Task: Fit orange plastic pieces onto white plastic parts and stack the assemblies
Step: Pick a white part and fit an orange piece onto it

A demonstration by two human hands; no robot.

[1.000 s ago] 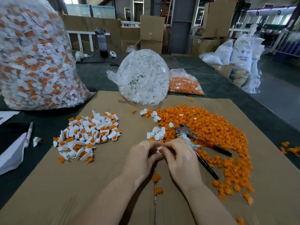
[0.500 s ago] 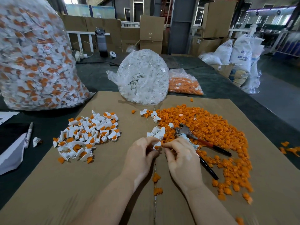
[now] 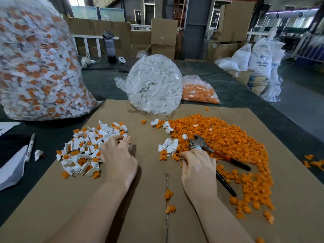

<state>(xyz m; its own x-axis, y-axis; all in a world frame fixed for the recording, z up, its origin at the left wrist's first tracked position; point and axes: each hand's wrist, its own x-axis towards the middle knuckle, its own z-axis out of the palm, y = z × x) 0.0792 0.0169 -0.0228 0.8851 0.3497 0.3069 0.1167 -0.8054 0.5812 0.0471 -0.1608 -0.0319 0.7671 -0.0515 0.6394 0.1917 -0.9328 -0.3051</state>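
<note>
A pile of finished white-and-orange assemblies (image 3: 84, 148) lies on the left of the cardboard sheet (image 3: 140, 199). My left hand (image 3: 119, 158) rests at that pile's right edge, fingers spread and relaxed, holding nothing I can see. A broad heap of loose orange pieces (image 3: 228, 137) covers the right side. A small cluster of white parts (image 3: 169, 146) sits at its left rim. My right hand (image 3: 198, 165) hovers just below that cluster with its fingers curled down over the orange pieces. Its fingertips are hidden.
Red-and-black-handled pliers (image 3: 201, 143) lie on the orange heap beside my right hand. Behind stand a big bag of assemblies (image 3: 35, 67), a bag of white parts (image 3: 154, 85) and a bag of orange pieces (image 3: 198, 92). A marker (image 3: 31, 144) lies far left.
Both hands were together at the centre, pressing a piece together. They have parted: the left moved to the assembly pile, the right shifted toward the loose pieces.
</note>
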